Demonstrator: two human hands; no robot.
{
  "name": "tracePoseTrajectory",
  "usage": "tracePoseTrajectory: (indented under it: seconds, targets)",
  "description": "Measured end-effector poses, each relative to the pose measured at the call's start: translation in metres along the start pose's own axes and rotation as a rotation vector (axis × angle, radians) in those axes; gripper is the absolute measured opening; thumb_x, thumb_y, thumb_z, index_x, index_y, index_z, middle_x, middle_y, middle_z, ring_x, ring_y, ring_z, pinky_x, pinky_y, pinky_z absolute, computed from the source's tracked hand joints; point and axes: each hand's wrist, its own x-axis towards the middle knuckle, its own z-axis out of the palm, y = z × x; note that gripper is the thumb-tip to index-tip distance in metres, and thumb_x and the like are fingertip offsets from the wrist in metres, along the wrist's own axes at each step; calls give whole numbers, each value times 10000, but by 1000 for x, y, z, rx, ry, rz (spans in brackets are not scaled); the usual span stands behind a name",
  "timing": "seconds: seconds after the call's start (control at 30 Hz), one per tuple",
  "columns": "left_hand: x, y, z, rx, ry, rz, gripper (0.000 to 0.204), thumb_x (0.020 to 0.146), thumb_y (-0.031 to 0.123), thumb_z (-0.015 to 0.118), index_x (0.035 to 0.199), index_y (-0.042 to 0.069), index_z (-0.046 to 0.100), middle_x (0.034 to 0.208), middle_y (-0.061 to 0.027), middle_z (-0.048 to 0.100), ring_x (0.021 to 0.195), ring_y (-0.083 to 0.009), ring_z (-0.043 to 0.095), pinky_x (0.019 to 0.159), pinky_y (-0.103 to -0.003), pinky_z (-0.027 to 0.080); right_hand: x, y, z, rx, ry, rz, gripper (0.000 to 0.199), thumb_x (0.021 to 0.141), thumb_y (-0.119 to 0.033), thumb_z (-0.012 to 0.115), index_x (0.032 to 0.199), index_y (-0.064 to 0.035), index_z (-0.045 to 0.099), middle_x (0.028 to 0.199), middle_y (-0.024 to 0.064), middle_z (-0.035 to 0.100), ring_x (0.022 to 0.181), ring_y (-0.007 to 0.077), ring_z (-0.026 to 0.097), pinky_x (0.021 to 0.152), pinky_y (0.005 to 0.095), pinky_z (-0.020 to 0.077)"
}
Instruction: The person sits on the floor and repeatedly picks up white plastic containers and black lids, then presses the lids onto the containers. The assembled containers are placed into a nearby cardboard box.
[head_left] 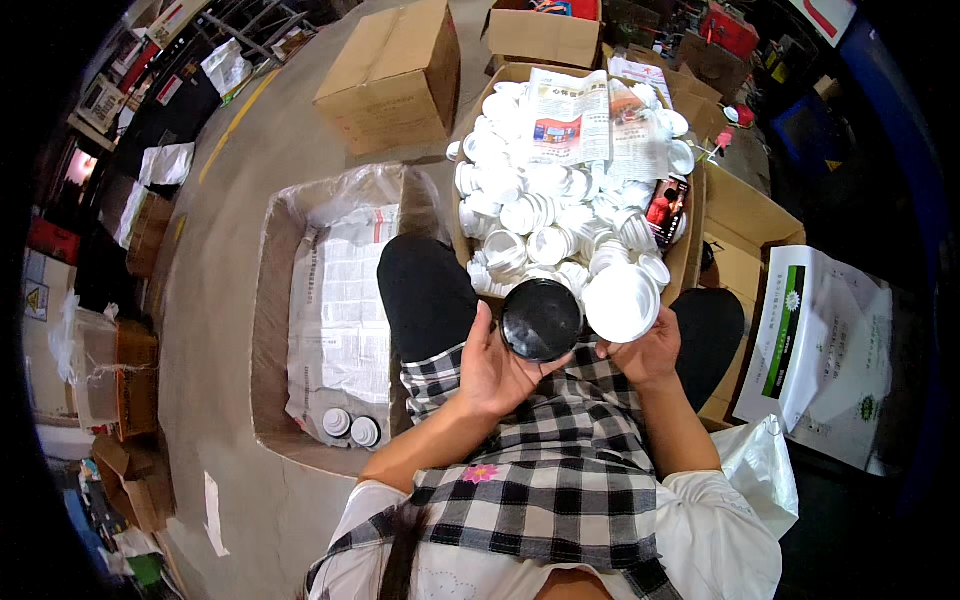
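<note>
A round black lid [542, 320] rests in my left hand [495, 372], with the thumb up along its left edge and the fingers beneath it. Close beside it, my right hand [645, 350] grips a white round lid [621, 303] by its lower rim; most of those fingers are hidden behind it. Both lids are over my lap, at the near edge of a cardboard box [688, 255] heaped with white plastic lids [548, 245]. Sheets of newspaper [570, 115] cover the far part of the heap, and a dark phone-like thing [666, 212] lies at its right side.
At my left stands an open carton [262, 340] lined with newspaper, with two small stacks of white lids [350, 427] in its near corner. Beyond it is a closed cardboard box [390, 75]. A white printed carton [820, 355] and a plastic bag [765, 465] are at my right.
</note>
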Motion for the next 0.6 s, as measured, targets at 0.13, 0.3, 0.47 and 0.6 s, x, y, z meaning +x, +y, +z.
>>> tracePoseTrajectory:
  seconds: [0.13, 0.3, 0.47, 0.6]
  targets:
    - [-3, 2, -4, -98, -92, -56, 641, 890, 546, 274, 1299, 58, 352, 1275, -157, 449, 1161, -307, 452, 947, -543, 346, -1, -3, 24, -240, -32, -93, 551, 883, -404, 343, 1294, -37, 341, 1172, 152, 505, 965, 262, 555, 748, 421, 472]
    - [-2, 3, -10, -80, -130, -80, 566, 908, 468, 289, 1291, 58, 361, 1255, -160, 468, 1145, -311, 468, 910, -564, 376, -4, -8, 42, -829, -16, -300, 686, 772, -307, 616, 1294, 7, 302, 1258, 140, 423, 1150, 225, 436, 963, 340, 348]
    - [-2, 2, -10, -35, -86, -60, 529, 912, 437, 274, 1269, 68, 401, 1229, -148, 495, 1087, -318, 507, 828, -510, 445, -5, -22, 71, -1538, -259, -548, 673, 612, -161, 720, 1209, -39, 435, 1228, 166, 443, 1105, 251, 469, 909, 340, 383]
    - [-2, 4, -18, 84, -55, -73, 556, 903, 503, 274, 1240, 89, 433, 1177, -105, 539, 954, -266, 573, 716, -412, 482, -7, -22, 84, -1606, -352, -532, 627, 587, -49, 677, 1182, -77, 480, 1244, 170, 424, 1103, 296, 466, 898, 348, 391]
